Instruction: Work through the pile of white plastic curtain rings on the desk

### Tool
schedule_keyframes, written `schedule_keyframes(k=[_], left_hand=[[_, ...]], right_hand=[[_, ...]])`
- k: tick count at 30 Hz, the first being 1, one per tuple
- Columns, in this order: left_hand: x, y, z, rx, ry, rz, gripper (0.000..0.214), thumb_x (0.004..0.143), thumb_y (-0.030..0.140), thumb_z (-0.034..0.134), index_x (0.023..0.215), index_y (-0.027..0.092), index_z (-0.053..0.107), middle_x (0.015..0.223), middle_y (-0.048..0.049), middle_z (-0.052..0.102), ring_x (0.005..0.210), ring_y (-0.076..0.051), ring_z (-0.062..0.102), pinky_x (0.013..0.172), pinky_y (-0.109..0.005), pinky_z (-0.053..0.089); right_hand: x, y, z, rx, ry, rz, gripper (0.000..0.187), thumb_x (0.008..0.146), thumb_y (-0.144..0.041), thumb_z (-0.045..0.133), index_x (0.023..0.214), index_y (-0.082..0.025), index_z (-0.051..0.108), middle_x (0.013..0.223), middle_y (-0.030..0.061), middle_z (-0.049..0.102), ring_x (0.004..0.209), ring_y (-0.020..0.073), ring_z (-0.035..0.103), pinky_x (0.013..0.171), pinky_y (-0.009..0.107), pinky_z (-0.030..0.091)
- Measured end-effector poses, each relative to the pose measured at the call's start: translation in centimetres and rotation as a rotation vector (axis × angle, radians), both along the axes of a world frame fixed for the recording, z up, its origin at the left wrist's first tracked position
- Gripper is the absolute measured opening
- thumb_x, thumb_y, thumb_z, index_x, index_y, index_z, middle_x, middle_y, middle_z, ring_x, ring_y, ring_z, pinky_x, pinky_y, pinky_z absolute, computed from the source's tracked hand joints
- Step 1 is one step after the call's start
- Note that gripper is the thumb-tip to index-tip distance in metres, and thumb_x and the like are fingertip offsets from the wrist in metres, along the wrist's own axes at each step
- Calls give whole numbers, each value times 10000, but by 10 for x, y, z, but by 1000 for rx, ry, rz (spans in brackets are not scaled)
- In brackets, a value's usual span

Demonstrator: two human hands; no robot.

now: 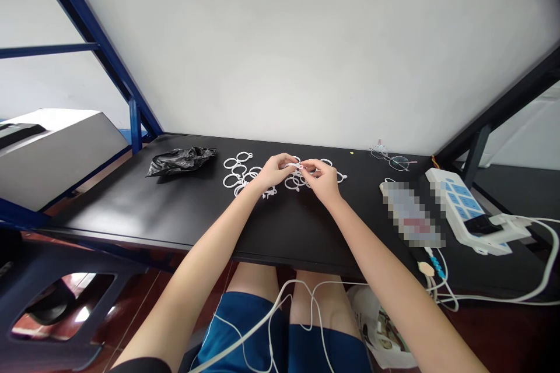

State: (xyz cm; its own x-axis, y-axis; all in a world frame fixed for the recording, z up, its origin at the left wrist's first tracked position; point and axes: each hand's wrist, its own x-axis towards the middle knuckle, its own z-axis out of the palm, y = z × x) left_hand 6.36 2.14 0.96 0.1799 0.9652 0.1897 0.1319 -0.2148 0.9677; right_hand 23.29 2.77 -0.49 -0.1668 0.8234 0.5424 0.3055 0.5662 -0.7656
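My left hand (280, 170) and my right hand (322, 179) meet over the middle of the black table. Between their fingertips they pinch a white plastic ring (300, 166), partly hidden by the fingers. Just beneath lie more white rings with small eyelets (292, 183), some covered by my right hand. To the left of my left hand a loose pile of similar white rings (231, 180) spreads over the tabletop, with small white pieces (269, 192) at its near side.
A crumpled black plastic bag (181, 161) lies at the left of the table (144, 210). Glasses (391, 158), a pixelated phone (411, 215) and a white power strip (468, 204) are at the right. White cables (315, 297) hang across my lap.
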Motion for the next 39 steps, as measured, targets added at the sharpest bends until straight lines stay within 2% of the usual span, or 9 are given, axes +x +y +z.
schedule_keyframes(k=[9,14,18,25,39], left_hand=[[0,-1,0,-26,49,23,294,794,373,641,969,137,638,996,-84,664,864,-156,608,766,-295,494],[1,-3,1,-80,-13,-52,356,771,377,684,1021,135,605,1034,-90,645,857,-149,607,714,-280,509],[1,-3,1,-112,-20,-56,380,765,359,702,1056,142,589,1036,-95,647,825,-139,611,686,-275,516],[3,-3,4,-104,-118,-55,228,759,286,702,878,105,631,838,-60,656,775,-123,613,732,-283,521],[2,-6,7,-84,-104,-58,230,756,327,696,842,120,644,848,-63,671,780,-136,620,694,-264,491]], right_hand=[[0,0,3,5,38,-31,148,786,-316,641,844,-195,704,834,67,717,706,190,648,553,291,523],[-1,0,3,3,48,-46,151,779,-333,646,826,-200,701,820,66,713,703,192,646,556,298,531],[-1,0,2,-2,62,-28,153,777,-319,640,841,-194,699,839,70,715,703,189,654,567,297,536],[0,1,1,1,41,-22,159,780,-326,649,846,-190,698,849,72,715,714,190,655,557,288,527],[-1,0,-1,-12,27,17,164,779,-337,655,866,-206,702,818,61,705,708,190,647,523,276,520]])
